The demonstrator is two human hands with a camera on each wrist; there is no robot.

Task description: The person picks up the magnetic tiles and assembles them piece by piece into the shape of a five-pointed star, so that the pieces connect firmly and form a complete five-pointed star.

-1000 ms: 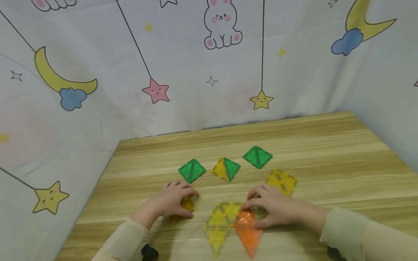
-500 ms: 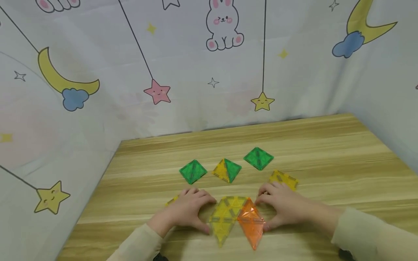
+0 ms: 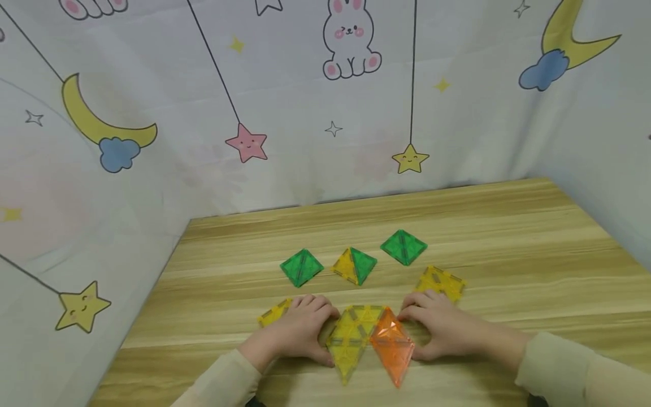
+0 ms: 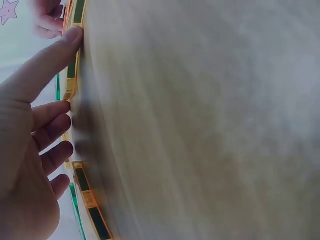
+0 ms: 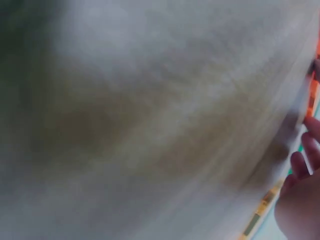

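In the head view, yellow translucent magnetic tiles (image 3: 348, 339) lie flat and joined to orange magnetic tiles (image 3: 393, 345), with a V-shaped gap between their lower points. My left hand (image 3: 302, 328) holds the left corner of the yellow tiles between thumb and index finger. In the left wrist view the thumb of the left hand (image 4: 30, 115) presses the edge of a yellow tile (image 4: 72, 75). My right hand (image 3: 442, 325) holds the right corner of the orange tiles in the same way. The right wrist view shows only part of the right hand (image 5: 302, 185), beside an orange tile edge (image 5: 313, 95).
Behind the hands lie a green diamond (image 3: 302, 267), a yellow-and-green diamond (image 3: 354, 265) and another green diamond (image 3: 404, 247). More yellow tiles (image 3: 441, 284) lie beyond the right hand; a yellow tile piece (image 3: 274, 312) is partly hidden by the left. A printed cloth (image 3: 305, 186) backs the wooden table (image 3: 508, 226).
My left hand has left the yellow piece at left and moved right to the joined tiles. The joined tiles have shifted slightly away and right. The right hand has slid to their right side.
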